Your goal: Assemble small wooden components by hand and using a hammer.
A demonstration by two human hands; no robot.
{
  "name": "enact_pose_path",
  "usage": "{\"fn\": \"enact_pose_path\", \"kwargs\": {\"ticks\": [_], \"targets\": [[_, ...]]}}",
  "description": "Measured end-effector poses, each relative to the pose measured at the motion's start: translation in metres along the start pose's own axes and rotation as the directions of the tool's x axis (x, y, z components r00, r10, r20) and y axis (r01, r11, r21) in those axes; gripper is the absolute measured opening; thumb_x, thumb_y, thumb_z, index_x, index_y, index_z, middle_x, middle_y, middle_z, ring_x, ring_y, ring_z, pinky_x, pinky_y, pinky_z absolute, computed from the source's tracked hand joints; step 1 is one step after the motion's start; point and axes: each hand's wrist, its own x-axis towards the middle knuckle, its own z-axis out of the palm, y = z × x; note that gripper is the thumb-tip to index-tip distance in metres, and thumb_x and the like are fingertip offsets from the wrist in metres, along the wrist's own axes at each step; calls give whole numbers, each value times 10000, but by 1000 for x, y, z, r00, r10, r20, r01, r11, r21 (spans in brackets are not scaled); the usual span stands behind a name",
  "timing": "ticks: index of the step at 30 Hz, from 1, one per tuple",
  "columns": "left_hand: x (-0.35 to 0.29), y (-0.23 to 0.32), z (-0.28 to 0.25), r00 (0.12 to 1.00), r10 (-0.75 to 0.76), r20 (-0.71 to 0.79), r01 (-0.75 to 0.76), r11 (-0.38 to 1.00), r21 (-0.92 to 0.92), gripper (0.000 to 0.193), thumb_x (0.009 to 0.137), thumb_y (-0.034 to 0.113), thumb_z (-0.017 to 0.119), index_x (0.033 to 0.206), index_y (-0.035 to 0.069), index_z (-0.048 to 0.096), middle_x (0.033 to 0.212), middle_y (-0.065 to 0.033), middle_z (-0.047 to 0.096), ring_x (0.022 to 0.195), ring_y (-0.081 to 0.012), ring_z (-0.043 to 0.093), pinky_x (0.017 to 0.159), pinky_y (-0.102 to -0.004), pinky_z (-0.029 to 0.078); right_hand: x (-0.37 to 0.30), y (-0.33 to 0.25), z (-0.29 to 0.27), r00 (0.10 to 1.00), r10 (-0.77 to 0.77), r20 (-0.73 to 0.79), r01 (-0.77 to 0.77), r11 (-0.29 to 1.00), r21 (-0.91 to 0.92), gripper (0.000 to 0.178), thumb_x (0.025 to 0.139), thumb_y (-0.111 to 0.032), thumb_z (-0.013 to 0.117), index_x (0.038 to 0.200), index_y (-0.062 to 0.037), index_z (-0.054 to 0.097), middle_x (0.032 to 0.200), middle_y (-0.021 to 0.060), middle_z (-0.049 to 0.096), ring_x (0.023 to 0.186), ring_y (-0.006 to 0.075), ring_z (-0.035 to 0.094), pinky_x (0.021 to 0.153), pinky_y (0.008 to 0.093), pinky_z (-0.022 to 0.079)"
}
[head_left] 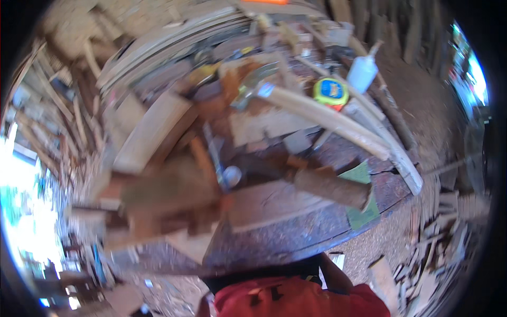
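A person in a red shirt [296, 298] stands at a dark, worn wooden table [296, 238], both hands out of sight and their grip impossible to tell. Near its edge, a brown cylindrical wooden piece [332, 187] overlaps a flat green sheet [365, 217]. Beyond lie a pale-handled tool with a curved metal head [327, 122], a yellow-and-blue tape measure [331, 91] and a whitish plastic bottle [362, 74].

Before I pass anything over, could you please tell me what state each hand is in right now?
Left hand: not in view; cannot be told.
Right hand: not in view, only its arm; cannot be told.
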Motion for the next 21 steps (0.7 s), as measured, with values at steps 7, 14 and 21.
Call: {"fn": "enact_pose_path", "kwargs": {"ticks": [7,14,21], "targets": [[-5,-143,65,996,-62,60,77,956,-285,546,924,469,682,1364,148,633,1341,-83,669,1212,-283,619,886,-570,544,-84,-39,-112,982,-183,-44,140,867,-479,433,921,-538,684,945,-106,685,996,158,762,987,391,724,830,519,556],[65,-194,35,996,-69,59,85,939,-333,551,911,456,716,1360,147,640,1355,-79,668,1232,-280,617,916,-575,544,-37,14,-23,766,-214,606,80,967,240,639,1006,-548,523,1306,3,651,1269,168,701,1162,313,665,1003,463,506],[45,-206,63,999,8,34,4,941,-338,585,915,494,699,1365,125,635,1363,-97,661,1239,-299,613,937,-571,533,52,84,24,779,-142,611,-20,968,250,657,1020,-546,509,1380,0,577,1286,78,656,1168,253,613,1008,400,470]]}}
